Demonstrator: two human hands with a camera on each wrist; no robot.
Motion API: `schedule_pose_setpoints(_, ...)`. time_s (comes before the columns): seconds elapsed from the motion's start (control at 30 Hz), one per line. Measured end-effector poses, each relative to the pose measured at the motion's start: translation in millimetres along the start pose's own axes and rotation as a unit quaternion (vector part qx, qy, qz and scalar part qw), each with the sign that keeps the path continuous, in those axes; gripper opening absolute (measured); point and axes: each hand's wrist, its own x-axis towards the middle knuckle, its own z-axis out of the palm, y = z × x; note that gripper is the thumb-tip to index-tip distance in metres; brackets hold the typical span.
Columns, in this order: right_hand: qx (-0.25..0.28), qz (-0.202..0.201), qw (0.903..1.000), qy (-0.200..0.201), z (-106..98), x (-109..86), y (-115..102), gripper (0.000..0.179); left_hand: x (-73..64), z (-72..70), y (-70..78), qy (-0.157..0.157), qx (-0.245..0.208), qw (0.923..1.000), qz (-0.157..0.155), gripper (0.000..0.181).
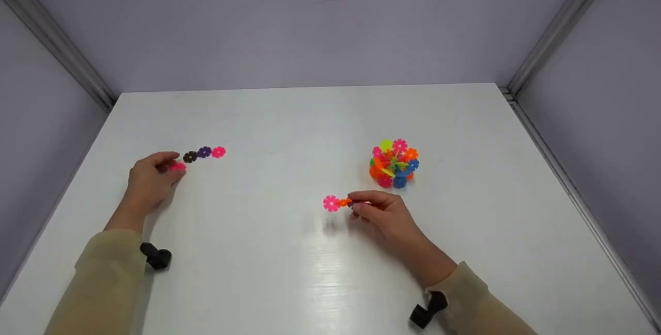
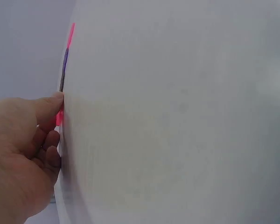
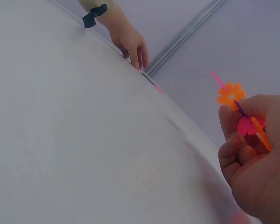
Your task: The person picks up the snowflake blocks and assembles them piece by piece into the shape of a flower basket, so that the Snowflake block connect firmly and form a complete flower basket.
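Note:
At the left of the table, my left hand (image 1: 150, 180) has thumb and fingertips around a pink interlocking flower disc (image 1: 178, 166). Past its fingertips lie a dark brown disc (image 1: 190, 157), a purple disc (image 1: 204, 152) and another pink disc (image 1: 219, 152), flat in a row. My right hand (image 1: 387, 216) pinches a short chain of linked flower discs above the table. A pink disc (image 1: 331, 203) ends the chain, beside an orange disc (image 3: 232, 96). More of its pieces, purple, pink and orange, sit between the fingers, partly hidden.
Beyond my right hand stands a round cluster of many-coloured linked discs (image 1: 394, 164). The white table (image 1: 268, 252) is bounded by grey walls at the back and both sides. A black camera mount is on each wrist.

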Motion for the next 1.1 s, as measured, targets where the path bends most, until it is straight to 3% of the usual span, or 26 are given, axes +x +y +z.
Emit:
schedule_pose_setpoints(0.13,0.011,0.006,0.9999,0.0,1,0.7,-1,0.032,-12.1,9.8,13.7,-0.022,0.013,0.9995,-0.016,0.049)
schedule_pose_setpoints(0.27,0.008,-0.008,0.9999,-0.004,0,0.7,-2,0.032,-29.7,30.6,38.8,-0.058,0.003,0.9983,-0.006,0.039)
schedule_pose_setpoints(0.5,-0.001,-0.012,0.9999,-0.003,-1,0.0,-3,0.035,-57.9,81.9,97.2,-0.086,-0.07,0.9916,0.067,0.039)
schedule_pose_setpoints(0.7,-0.002,-0.015,0.9999,-0.004,-1,-0.1,-1,0.035,-88.5,122.6,139.8,-0.083,-0.157,0.9738,0.142,0.029)
schedule_pose_setpoints(0.87,0.003,-0.02,0.9998,0.005,0,0.6,-1,0.035,-105.9,146.1,157.3,-0.071,-0.209,0.9574,0.186,0.016)
schedule_pose_setpoints(1.0,0.002,-0.02,0.9997,0.016,1,-0.4,-2,0.035,-113.0,157.2,161.5,-0.076,-0.24,0.9485,0.193,0.015)
schedule_pose_setpoints(1.1,-0.001,-0.026,0.9995,0.019,1,-1.1,-2,0.035,-116.3,162.3,163.2,-0.077,-0.245,0.946,0.197,0.014)
